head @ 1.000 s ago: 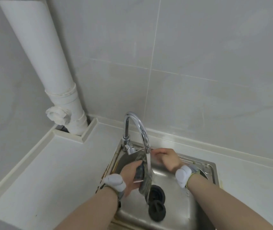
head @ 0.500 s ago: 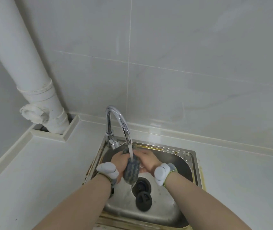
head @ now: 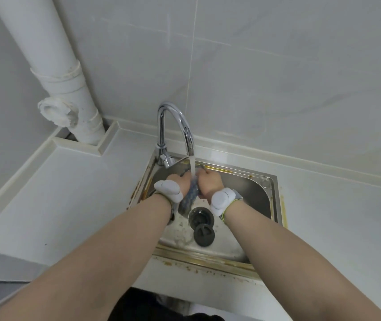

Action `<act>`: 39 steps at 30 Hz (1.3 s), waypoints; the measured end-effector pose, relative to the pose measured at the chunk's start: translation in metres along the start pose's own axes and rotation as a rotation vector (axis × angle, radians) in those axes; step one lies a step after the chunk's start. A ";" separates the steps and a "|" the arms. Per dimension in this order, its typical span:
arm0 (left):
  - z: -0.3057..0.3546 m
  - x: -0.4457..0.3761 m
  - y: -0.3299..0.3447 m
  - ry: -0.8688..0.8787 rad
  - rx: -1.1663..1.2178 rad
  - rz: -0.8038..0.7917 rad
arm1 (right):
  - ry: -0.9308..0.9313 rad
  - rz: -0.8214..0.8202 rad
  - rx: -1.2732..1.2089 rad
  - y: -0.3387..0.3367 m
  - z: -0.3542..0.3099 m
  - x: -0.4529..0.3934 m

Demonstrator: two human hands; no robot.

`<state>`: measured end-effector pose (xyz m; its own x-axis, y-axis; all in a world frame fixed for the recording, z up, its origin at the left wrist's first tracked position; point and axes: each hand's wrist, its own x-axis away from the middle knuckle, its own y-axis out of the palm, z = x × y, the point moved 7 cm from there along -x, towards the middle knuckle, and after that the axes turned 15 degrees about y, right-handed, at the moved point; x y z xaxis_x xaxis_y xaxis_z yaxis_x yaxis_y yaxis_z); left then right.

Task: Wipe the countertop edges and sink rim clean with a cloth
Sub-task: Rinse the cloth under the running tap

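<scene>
Cloth [head: 190,193] bunched between left hand [head: 180,181] and right hand [head: 209,183], under tap [head: 176,126] stream over sink [head: 274,193] — fingers apparently clenched round it. Soaked: soft, heavy, dripping, slippery. Grip mid-bundle, wring first.

no readable text, labels or numbers, view perhaps too coarse

white drainpipe [head: 52,56], chrome faucet [head: 175,126], black stopper [head: 204,233]
</scene>
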<state>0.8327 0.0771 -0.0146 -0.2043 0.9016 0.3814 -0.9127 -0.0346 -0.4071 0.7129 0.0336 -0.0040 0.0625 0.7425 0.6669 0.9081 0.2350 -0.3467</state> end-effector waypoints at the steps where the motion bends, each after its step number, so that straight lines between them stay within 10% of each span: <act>1: 0.001 0.004 0.003 0.009 0.009 -0.050 | 0.018 0.011 -0.055 -0.004 -0.001 -0.001; 12: -0.029 0.025 0.028 -0.264 0.786 -0.136 | 0.107 -0.210 -0.236 0.008 0.010 0.006; 18: -0.022 0.012 0.041 -0.319 1.130 -0.019 | -0.358 -0.051 0.535 0.019 -0.006 0.024; 23: -0.023 -0.007 0.033 -0.238 0.752 0.056 | -0.269 0.106 0.307 -0.013 0.005 0.010; 27: -0.028 -0.021 0.032 -0.197 0.311 0.022 | -0.008 -0.118 0.094 -0.014 0.030 0.003; 39: -0.019 -0.040 0.027 -0.106 0.044 0.008 | 0.034 -0.277 -0.043 0.001 0.049 -0.001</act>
<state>0.8230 0.0481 -0.0570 -0.2458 0.8504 0.4653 -0.9252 -0.0626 -0.3743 0.6935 0.0638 -0.0373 -0.1775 0.6323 0.7542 0.9091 0.3988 -0.1205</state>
